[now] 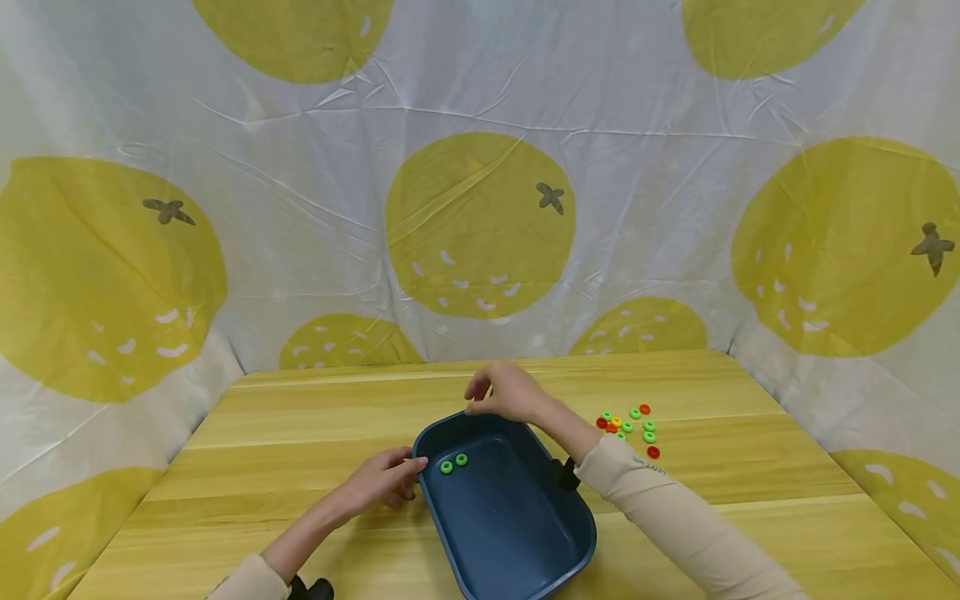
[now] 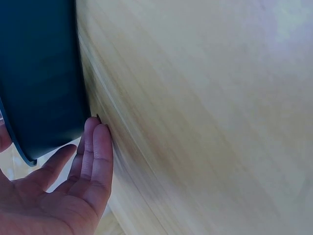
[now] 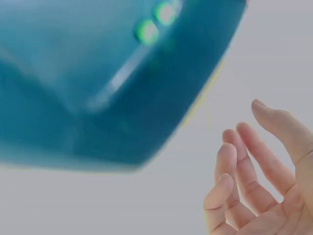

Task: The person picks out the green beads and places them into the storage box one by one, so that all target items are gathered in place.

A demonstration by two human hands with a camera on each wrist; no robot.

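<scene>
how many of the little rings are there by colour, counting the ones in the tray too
Small green plastic rings: 8, with 2 inside the dark blue plastic tray at and, and 6 on the wooden table, such as
Small red plastic rings: 4
Small yellow plastic ring: 1
Total: about 13; the cluster is small and partly overlapping.

Blurred tray (image 3: 98, 98), two green rings (image 3: 156, 22)

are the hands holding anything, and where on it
The left hand touches the dark blue plastic tray at its left rim; the right hand rests at the far rim. No clear grip.
</scene>
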